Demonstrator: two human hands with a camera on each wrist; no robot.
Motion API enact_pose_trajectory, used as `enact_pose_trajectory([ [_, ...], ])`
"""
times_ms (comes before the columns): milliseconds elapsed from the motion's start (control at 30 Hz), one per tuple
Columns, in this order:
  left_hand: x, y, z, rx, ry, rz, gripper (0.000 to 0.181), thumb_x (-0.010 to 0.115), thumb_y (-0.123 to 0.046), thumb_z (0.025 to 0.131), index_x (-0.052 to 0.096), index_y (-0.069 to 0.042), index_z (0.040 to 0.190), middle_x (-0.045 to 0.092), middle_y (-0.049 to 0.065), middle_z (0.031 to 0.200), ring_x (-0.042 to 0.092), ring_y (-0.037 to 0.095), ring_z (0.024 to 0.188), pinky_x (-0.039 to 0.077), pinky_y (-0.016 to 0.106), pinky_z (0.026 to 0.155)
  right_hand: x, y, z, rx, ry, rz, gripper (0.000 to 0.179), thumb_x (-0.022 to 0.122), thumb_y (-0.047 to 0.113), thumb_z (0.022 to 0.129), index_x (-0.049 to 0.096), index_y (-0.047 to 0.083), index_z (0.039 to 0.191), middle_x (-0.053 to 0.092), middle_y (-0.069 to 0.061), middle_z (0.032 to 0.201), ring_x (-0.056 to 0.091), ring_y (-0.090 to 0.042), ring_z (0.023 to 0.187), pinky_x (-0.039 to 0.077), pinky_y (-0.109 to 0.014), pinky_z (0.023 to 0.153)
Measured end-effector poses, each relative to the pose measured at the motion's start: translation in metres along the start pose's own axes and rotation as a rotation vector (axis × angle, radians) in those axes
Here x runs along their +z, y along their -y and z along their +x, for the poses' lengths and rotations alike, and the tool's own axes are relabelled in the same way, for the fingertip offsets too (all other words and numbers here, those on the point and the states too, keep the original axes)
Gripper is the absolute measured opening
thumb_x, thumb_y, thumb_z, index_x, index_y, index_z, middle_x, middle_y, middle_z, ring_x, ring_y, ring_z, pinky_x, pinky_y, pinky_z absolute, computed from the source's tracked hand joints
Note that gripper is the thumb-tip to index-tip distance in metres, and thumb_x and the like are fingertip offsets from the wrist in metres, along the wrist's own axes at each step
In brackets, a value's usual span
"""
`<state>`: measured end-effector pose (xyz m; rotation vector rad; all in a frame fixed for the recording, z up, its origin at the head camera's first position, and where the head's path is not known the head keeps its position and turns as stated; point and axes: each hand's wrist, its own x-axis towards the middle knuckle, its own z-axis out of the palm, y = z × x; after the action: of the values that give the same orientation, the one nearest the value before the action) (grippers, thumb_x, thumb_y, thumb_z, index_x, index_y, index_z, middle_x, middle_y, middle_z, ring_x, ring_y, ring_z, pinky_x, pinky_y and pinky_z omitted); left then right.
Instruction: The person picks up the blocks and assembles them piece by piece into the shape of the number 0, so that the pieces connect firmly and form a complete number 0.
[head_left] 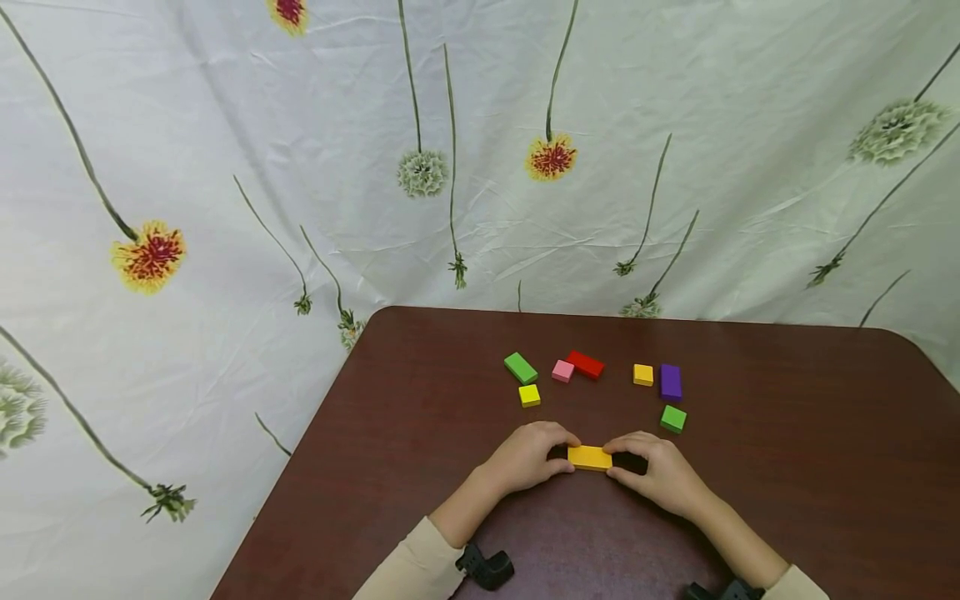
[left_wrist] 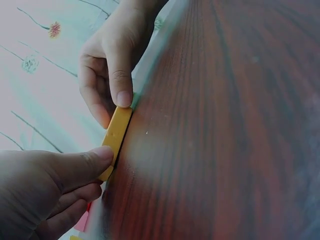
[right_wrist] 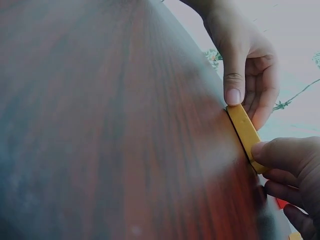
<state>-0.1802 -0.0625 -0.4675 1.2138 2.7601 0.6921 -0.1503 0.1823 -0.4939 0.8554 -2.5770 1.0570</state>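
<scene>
A long orange-yellow block [head_left: 590, 457] lies crosswise on the brown table, one hand at each end. My left hand [head_left: 531, 457] pinches its left end between thumb and fingers. At the right end, my right hand [head_left: 662, 475] does the same. In the left wrist view the thumb of the left hand [left_wrist: 55, 185] presses the near side of the block [left_wrist: 118, 131]. The right wrist view shows the right hand [right_wrist: 297, 165] with its thumb on the block [right_wrist: 244, 129] as well. The block's far side is mostly hidden there.
Beyond the hands on the table [head_left: 420, 400] lie a long green block [head_left: 521, 367], a yellow cube [head_left: 529, 396], a pink cube [head_left: 562, 371] touching a red block [head_left: 586, 364], an orange cube [head_left: 642, 375], a purple block [head_left: 671, 382] and a green cube [head_left: 673, 418]. Flowered cloth [head_left: 337, 125] hangs behind.
</scene>
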Motion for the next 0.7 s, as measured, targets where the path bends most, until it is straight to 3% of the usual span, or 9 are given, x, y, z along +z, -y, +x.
enact_pose_trajectory([
  [333, 0.003, 0.003, 0.0, 0.002, -0.015, -0.029, 0.031, 0.076, -0.02, 0.087, 0.069, -0.01, 0.115, 0.068, -0.002, 0.108, 0.06, 0.007, 0.095, 0.047, 0.019, 0.087, -0.003, -0.002, -0.001, 0.006, -0.031, 0.006, 0.029, 0.083, 0.012, 0.077, 0.073, 0.013, 0.105, 0.07, 0.006, 0.103, 0.063, -0.016, 0.096, 0.054, -0.039, 0.08],
  [700, 0.003, 0.003, 0.0, -0.009, -0.007, -0.03, 0.031, 0.076, -0.021, 0.087, 0.069, -0.012, 0.115, 0.067, -0.003, 0.107, 0.058, 0.006, 0.093, 0.045, 0.017, 0.086, -0.041, -0.026, -0.004, 0.17, -0.259, -0.125, 0.035, 0.081, 0.004, 0.076, 0.071, 0.001, 0.109, 0.068, -0.015, 0.107, 0.061, -0.033, 0.101, 0.049, -0.054, 0.082],
])
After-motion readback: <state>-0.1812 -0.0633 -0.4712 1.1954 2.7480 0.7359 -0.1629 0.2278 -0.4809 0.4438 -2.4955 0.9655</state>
